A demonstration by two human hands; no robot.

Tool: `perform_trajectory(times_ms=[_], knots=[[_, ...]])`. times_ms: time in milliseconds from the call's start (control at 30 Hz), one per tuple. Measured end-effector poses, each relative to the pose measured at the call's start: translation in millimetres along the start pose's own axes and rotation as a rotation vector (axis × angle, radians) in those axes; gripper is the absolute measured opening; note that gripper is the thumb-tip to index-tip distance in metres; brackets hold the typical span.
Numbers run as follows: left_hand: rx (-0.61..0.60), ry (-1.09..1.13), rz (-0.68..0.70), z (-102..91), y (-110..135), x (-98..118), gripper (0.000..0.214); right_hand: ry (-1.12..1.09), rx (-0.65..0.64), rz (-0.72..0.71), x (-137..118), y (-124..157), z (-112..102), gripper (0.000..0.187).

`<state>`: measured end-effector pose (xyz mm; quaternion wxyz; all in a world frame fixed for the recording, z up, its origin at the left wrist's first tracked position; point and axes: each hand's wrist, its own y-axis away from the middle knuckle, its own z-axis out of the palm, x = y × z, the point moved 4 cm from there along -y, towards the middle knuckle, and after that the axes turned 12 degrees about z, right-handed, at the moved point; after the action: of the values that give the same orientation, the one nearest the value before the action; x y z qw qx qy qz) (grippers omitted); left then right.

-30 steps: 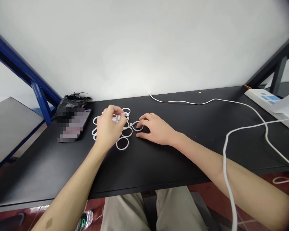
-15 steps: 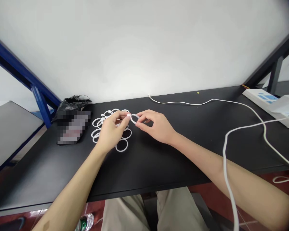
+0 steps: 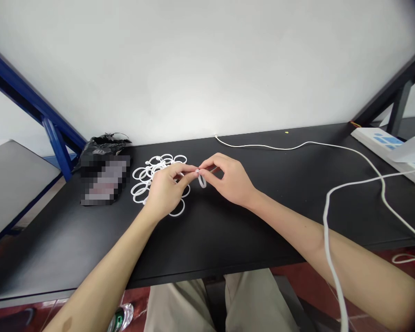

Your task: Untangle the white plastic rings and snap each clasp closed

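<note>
A small white ring (image 3: 202, 180) is held just above the black table (image 3: 228, 230), pinched from both sides. My left hand (image 3: 166, 191) grips its left end with thumb and forefinger. Opposite it, my right hand (image 3: 228, 180) pinches the same ring with its fingertips. Behind and under my left hand lies a pile of several white rings (image 3: 147, 177), spread flat on the table.
A blurred dark phone (image 3: 103, 182) and a crumpled black bag (image 3: 105, 143) lie left of the rings. A white cable (image 3: 327, 198) runs across the table's right side and over my right forearm. A white power strip (image 3: 390, 150) sits at the far right. Blue frame bars (image 3: 55, 143) stand left.
My right hand picked a ring off the table and lifted it. My left hand left the pile and came over to pinch the same ring.
</note>
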<state>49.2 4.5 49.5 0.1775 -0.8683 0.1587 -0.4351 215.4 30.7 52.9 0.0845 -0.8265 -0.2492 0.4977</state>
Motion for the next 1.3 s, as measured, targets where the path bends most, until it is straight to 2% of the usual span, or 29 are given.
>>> perform_trajectory(times_ms=[267,500,800,933,1067,1133,1200,1300], knots=[[0.082,-0.069,-0.011,-0.3,2.5,2.4,0.014,-0.028,-0.038,0.023,2.2,0.6,2.3,0.009],[0.102,-0.125,0.010,3.3,4.1,7.1,0.012,-0.067,-0.064,0.040,2.3,3.1,4.6,0.007],[0.041,-0.124,0.060,4.4,3.8,11.8,0.017,-0.080,-0.023,0.055,1.9,0.7,1.4,0.013],[0.154,-0.132,0.038,-10.5,1.7,8.8,0.015,-0.018,-0.014,0.099,7.3,-2.3,-0.3,0.013],[0.308,-0.375,-0.027,-35.0,-1.3,-7.9,0.017,0.052,-0.035,0.155,17.2,-4.6,0.1,0.014],[0.263,-0.542,-0.045,-39.5,-3.1,-16.9,0.025,0.069,-0.053,0.174,20.6,-5.2,0.7,0.015],[0.118,-0.674,-0.083,-36.4,-3.9,-26.2,0.042,0.081,-0.069,0.185,22.2,-5.5,1.2,0.016],[-0.128,-0.738,-0.174,-25.2,-1.8,-39.1,0.074,0.099,-0.089,0.195,23.1,-5.7,2.4,0.016]])
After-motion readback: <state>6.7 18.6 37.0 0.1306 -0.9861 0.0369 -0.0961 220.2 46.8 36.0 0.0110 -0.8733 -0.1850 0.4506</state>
